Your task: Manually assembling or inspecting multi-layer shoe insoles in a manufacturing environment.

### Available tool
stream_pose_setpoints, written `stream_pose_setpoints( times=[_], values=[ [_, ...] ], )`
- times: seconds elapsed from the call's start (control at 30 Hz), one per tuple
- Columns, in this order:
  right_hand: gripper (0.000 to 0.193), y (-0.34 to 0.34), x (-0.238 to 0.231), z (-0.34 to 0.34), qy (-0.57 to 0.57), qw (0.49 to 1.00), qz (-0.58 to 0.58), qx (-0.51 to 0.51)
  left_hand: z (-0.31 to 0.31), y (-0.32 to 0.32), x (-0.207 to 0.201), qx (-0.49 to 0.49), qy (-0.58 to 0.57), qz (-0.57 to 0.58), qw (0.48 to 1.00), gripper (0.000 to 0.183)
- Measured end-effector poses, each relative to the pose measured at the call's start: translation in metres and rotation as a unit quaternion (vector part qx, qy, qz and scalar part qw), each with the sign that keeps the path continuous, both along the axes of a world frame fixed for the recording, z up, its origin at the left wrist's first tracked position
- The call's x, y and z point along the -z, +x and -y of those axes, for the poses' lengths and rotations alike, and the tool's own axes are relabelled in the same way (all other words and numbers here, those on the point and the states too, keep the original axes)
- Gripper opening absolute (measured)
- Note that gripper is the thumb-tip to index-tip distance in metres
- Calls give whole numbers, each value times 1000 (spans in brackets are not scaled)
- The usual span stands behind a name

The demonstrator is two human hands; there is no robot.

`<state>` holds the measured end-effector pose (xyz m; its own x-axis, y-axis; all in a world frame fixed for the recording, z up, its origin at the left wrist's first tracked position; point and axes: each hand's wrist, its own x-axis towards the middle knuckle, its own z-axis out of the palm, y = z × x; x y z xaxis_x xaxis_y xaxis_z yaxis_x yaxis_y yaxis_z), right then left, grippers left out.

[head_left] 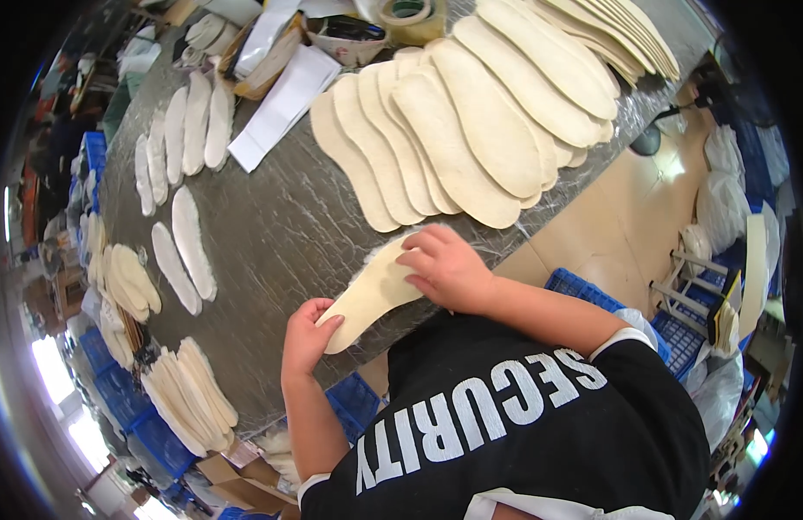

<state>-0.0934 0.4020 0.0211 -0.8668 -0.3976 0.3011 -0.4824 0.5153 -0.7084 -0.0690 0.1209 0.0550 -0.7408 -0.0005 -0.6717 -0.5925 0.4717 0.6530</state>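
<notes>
Head view: looking down on a long grey speckled worktable [271, 234], the person is standing at its near edge and working a single cream, foot-shaped felt insole [371, 290] with both hands.
Insole position: it is lying flat on the table right at the near edge, its toe end pointing toward the fanned row of larger cream insoles [462, 139], its heel end reaching past the edge toward the person's body.
Left hand [308, 336]: it is pinching the heel end of the insole, thumb on top and fingers curled beneath.
Right hand [445, 267]: it is pressing down on the toe half with fingers bent and close together; whether any fingertip is hooking under the rim cannot be told.
Risk at the edge: the heel is hanging off the table, so a loosening pinch is likely to let the piece slide down toward the blue plastic crates [354, 403] below.
Risk to the fanned row: the toe is lying just beside the overlapped insoles, so a forward push could be nudging them out of order.
Risk of creasing: with one hand pulling and the other pressing, the soft piece may be buckling in the middle.
Further off: white narrower insoles [185, 247] are lying well apart to the left.
</notes>
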Motion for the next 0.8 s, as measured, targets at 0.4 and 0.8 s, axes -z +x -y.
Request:
stream_pose_setpoints(
  times=[0.4, 0.8],
  values=[
    [19, -39, 18, 121, -82, 928, 247, -266, 24, 53, 11, -389, 325, -92, 857, 24],
    [7, -61, 15, 99, -255, 743, 555, -273, 4, 63, 52, -391, 152, -19, 908, 33]
  ],
)
